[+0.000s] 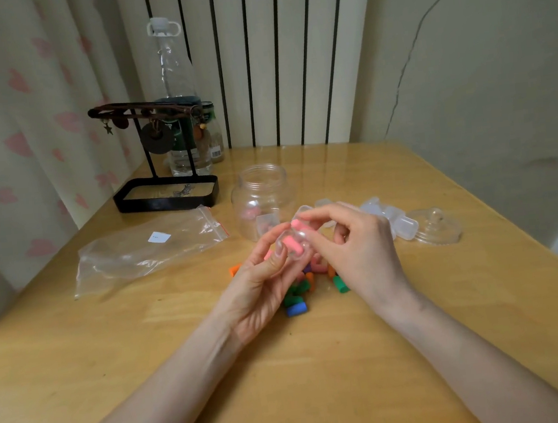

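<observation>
Wooden table [417, 300] in a room corner, with a heart-print curtain [21, 135] at the left and a ribbed radiator [271, 57] behind.

Item 1: small clear case [297, 249], held just above the table's middle. The left hand [261, 282] gripped it from below and the left, thumb on its near face and fingers curled behind it.

Item 2: pink plug [298, 224], standing at the case's upper opening and pinched between thumb and forefinger of the right hand [357, 248]. The 2 hands were close together, fingertips nearly meeting over the case. More pink showed inside the case.

Item 3: loose coloured plugs [296, 307], green, blue and orange, lay on the table directly beneath both hands.

Item 4: open jar [262, 199], upright just beyond the hands, with some pink pieces inside.

Item 5: empty clear cases [391, 215] lay beyond the right hand, with the jar lid [437, 225] beside them.

Item 6: zip bag [147, 249] lay flat, left of the jar.

Item 7: black stand [165, 195] and tall bottle [174, 84] stood at the far left corner.
</observation>
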A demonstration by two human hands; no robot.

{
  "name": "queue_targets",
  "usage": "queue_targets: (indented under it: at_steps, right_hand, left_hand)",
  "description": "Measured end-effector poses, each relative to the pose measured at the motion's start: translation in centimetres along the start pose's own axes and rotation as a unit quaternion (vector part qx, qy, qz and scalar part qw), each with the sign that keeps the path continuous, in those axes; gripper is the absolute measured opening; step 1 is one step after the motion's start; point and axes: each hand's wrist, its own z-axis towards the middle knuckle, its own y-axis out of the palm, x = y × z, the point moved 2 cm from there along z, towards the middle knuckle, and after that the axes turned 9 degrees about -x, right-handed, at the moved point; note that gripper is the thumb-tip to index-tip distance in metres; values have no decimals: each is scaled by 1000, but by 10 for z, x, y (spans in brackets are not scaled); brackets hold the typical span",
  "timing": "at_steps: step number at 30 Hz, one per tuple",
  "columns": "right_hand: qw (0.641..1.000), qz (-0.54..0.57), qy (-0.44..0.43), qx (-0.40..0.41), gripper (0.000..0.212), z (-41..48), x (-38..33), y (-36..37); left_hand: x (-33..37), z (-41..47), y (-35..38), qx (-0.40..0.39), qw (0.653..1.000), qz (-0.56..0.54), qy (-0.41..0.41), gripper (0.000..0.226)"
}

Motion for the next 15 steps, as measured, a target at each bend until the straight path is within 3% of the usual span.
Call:
queue_targets:
  at_steps: [4,10,15]
  right_hand:
    - [990,-123,-43,49,18,-2,-2,5]
    - [971,-208,-95,72,22,-4,0,10]
    - [988,-116,-81,66,18,-5,-3,10]
  left_hand:
    - [-1,-1,-1,21,1000,-8,-3,75]
    - [-1,-2,1,15,1000,-13,4,69]
    - [0,-2,0,15,1000,-2,9,82]
